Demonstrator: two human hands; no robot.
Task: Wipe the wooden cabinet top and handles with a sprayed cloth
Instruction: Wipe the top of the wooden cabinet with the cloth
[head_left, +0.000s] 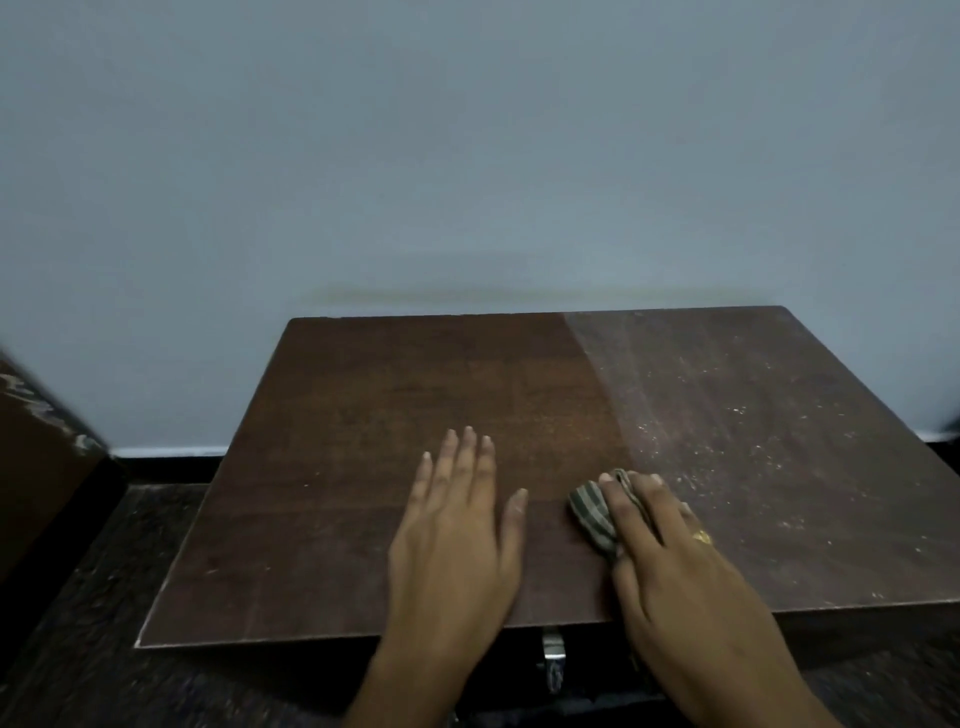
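Note:
The dark wooden cabinet top (363, 415) fills the lower middle of the view, against a pale wall. Its left part looks dark and clean; its right part (753, 441) is dusty and speckled with white specks. My left hand (457, 525) lies flat on the top near the front edge, fingers apart, holding nothing. My right hand (670, 545) presses a striped grey-brown cloth (592, 514) onto the top just right of it, at the border between clean and dusty wood. A metal handle (553, 654) shows below the front edge between my wrists.
A pale blue-grey wall (467, 156) stands right behind the cabinet. Dark speckled floor (104, 597) surrounds it on the left and front. A brown wooden piece of furniture (36, 467) stands at the far left edge.

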